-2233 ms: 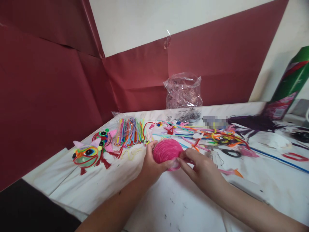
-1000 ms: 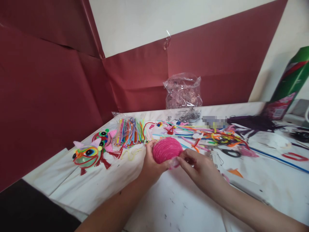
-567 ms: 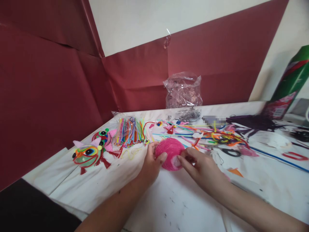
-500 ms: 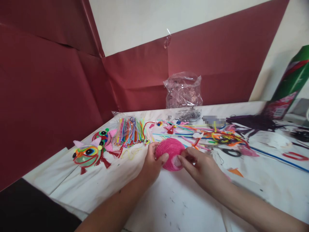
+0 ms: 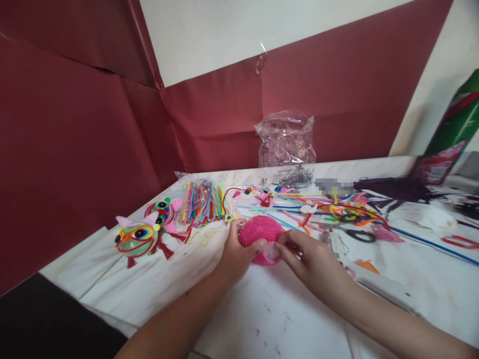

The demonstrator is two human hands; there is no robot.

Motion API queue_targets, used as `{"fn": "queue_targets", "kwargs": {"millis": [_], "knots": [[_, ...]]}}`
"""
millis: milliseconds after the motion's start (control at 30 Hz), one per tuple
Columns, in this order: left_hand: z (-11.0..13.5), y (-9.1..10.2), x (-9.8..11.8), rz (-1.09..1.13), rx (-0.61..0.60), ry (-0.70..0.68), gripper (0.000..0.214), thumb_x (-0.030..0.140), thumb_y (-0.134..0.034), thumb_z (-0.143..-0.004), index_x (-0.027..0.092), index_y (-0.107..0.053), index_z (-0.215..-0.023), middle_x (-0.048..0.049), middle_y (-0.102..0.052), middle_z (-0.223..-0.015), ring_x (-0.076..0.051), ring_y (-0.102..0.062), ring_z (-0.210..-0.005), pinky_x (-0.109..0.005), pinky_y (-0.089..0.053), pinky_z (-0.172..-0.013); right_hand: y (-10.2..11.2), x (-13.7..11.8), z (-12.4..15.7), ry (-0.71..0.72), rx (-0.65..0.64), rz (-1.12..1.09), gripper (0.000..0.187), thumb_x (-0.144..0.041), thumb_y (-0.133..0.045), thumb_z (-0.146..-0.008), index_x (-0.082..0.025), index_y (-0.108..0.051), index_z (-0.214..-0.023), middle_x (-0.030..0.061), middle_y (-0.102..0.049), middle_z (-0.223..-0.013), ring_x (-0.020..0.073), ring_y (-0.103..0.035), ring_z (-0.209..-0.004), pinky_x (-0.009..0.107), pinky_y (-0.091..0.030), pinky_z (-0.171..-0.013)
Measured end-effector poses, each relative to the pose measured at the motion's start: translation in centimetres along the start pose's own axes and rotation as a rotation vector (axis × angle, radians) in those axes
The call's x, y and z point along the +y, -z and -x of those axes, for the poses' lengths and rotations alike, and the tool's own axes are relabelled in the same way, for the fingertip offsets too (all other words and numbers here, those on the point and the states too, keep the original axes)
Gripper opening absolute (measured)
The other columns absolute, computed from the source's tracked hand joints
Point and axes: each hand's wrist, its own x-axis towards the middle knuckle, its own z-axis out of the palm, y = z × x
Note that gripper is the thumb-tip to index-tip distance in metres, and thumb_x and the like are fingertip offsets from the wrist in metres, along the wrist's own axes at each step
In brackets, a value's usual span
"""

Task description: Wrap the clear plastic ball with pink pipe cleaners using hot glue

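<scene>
A bright pink round ball wrapped in rows of fuzzy cord (image 5: 258,230) sits between the person's two hands, over the near part of the white marble-look table (image 5: 292,319). The left hand (image 5: 241,252) is closed around the ball's left side, with its thumb across the front. The right hand (image 5: 305,252) is at the ball's right edge, with its thumb and finger very close together. I cannot tell if they pinch a bit of cord, because the fingers hide it.

Near the thumbs there is a see-through bare patch (image 5: 272,251) with no pink on it. The rows next to that patch look the easiest to spoil. If the left thumb pushes sideways, I think those rows could slide onto the patch and bunch up. If the left hand squeezes too hard, the ball could get a dent, if its shell is as thin as it looks. If that hand goes too loose, the ball could turn, and the rows could go crooked. A hard tug from the right hand could pull a row loose too.

The right arm is close to the messy side. A big swing of that elbow could bump the black-handled scissors (image 5: 361,235) or drag the long fuzzy blue stick (image 5: 434,242). The lion head with pink ears and red tassels (image 5: 136,240) is well away on the left, so it seems safer.
</scene>
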Motion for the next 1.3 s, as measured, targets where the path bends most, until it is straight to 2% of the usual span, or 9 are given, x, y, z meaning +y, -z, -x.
{"fn": "queue_targets", "kwargs": {"millis": [200, 367, 533, 633, 800, 1033, 1300], "knots": [[0.0, -0.1, -0.4, -0.020, -0.033, -0.060, 0.057, 0.044, -0.074, -0.068, 0.020, -0.049, -0.114, -0.0083, -0.060, -0.110, -0.024, -0.060, -0.100, -0.035, -0.046, -0.085, 0.1, 0.2, -0.1, 0.022, 0.024, 0.052, 0.017, -0.031, -0.043, -0.088, -0.024, -0.051, -0.075, 0.0028, -0.068, -0.064, 0.0193, -0.065, -0.055, 0.031, -0.050, -0.054], [0.1, -0.2, -0.1, -0.051, -0.019, -0.010, 0.069, 0.031, -0.084, -0.055, 0.021, -0.050, -0.114, -0.0075, -0.059, -0.111, -0.025, -0.059, -0.101, -0.033, -0.047, -0.083, 0.0, 0.1, 0.0, 0.049, 0.021, 0.076, 0.017, -0.029, -0.043, -0.088, -0.024, -0.051, -0.074, 0.0023, -0.067, -0.065, 0.0181, -0.064, -0.054, 0.030, -0.050, -0.052], [-0.4, -0.4, -0.5, 0.133, 0.016, 0.052, 0.066, 0.027, -0.080, -0.055, 0.020, -0.048, -0.113, -0.0048, -0.061, -0.101, -0.019, -0.060, -0.086, -0.030, -0.049, -0.075, 0.1, 0.5, -0.2, 0.047, 0.037, 0.052, 0.018, -0.032, -0.045, -0.089, -0.021, -0.059, -0.084, 0.0052, -0.071, -0.073, 0.0199, -0.068, -0.061, 0.032, -0.054, -0.058], [-0.6, -0.5, -0.7, 0.243, 0.063, 0.077, 0.064, 0.025, -0.077, -0.056, 0.020, -0.047, -0.112, -0.0025, -0.062, -0.093, -0.017, -0.060, -0.078, -0.029, -0.049, -0.071, 0.6, 0.5, -0.5, 0.064, 0.057, 0.066, 0.020, -0.031, -0.045, -0.089, -0.021, -0.061, -0.083, 0.0053, -0.072, -0.071, 0.0196, -0.068, -0.060, 0.032, -0.054, -0.057], [-0.6, -0.5, -0.4, 0.295, 0.077, 0.083, 0.064, 0.025, -0.078, -0.055, 0.020, -0.048, -0.111, -0.0017, -0.065, -0.089, -0.016, -0.061, -0.077, -0.029, -0.048, -0.073, 1.2, 0.1, -0.6, 0.088, 0.068, 0.098, 0.020, -0.030, -0.046, -0.089, -0.022, -0.062, -0.079, 0.0040, -0.071, -0.068, 0.0185, -0.067, -0.057, 0.029, -0.052, -0.054], [-0.3, -0.6, -0.2, 0.338, 0.077, 0.070, 0.065, 0.025, -0.079, -0.054, 0.020, -0.048, -0.111, -0.0026, -0.065, -0.092, -0.017, -0.063, -0.077, -0.030, -0.049, -0.073, 0.5, 0.3, -0.2, 0.090, 0.028, 0.101, 0.019, -0.028, -0.045, -0.089, -0.022, -0.062, -0.082, 0.0019, -0.070, -0.066, 0.0171, -0.066, -0.053, 0.027, -0.051, -0.050], [-0.3, -0.6, -0.1, 0.330, 0.073, 0.052, 0.063, 0.024, -0.078, -0.056, 0.021, -0.047, -0.110, -0.0019, -0.065, -0.092, -0.016, -0.062, -0.076, -0.030, -0.049, -0.073, 0.1, 0.5, 0.2, 0.328, 0.115, 0.220, 0.022, -0.019, -0.041, -0.094, -0.018, -0.063, -0.095, 0.0063, -0.071, -0.077, 0.0174, -0.069, -0.062, 0.026, -0.053, -0.054]]}}
